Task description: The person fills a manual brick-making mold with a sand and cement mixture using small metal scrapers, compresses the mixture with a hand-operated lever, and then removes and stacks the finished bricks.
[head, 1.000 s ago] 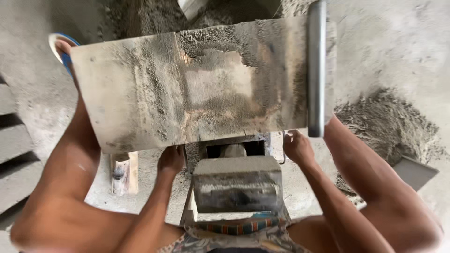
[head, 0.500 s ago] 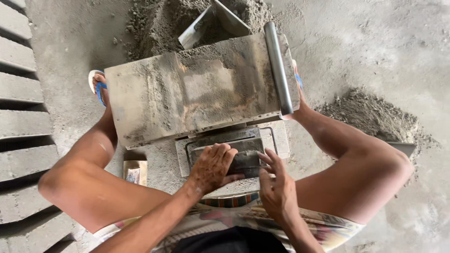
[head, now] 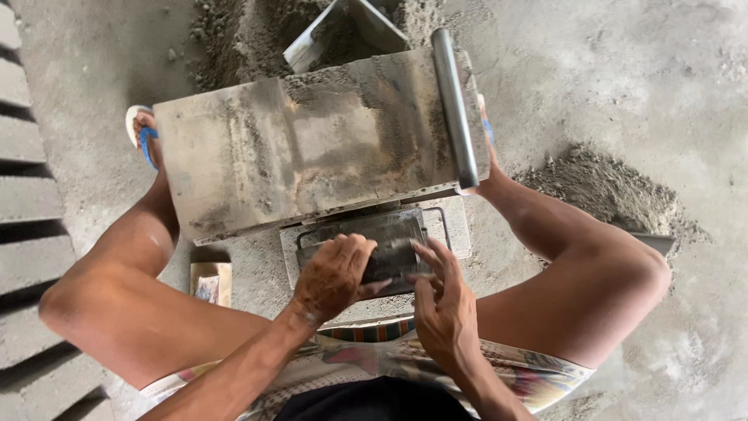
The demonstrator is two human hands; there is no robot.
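I squat over a low block mould (head: pixel 452 230) on the concrete floor. A dark metal press plate (head: pixel 393 234) lies inside its frame. My left hand (head: pixel 333 274) curls over the plate's near left edge and grips it. My right hand (head: pixel 440 300) has its fingers spread, the tips touching the plate's right side. Behind the mould its large dusty metal lid (head: pixel 312 148) is tipped back, with a steel pipe handle (head: pixel 456 105) along its right edge.
A heap of damp sand mix (head: pixel 241 31) with a metal scoop (head: pixel 343 27) lies beyond the lid, and a second heap (head: pixel 608 187) at right. Rows of grey cast blocks (head: pixel 27 203) line the left. A small wooden block (head: pixel 210 282) sits by my left knee.
The lid, held high a second ago, now rests tipped back. Both hands lowered the press plate into the mould frame, and my left hand has curled tighter on it.
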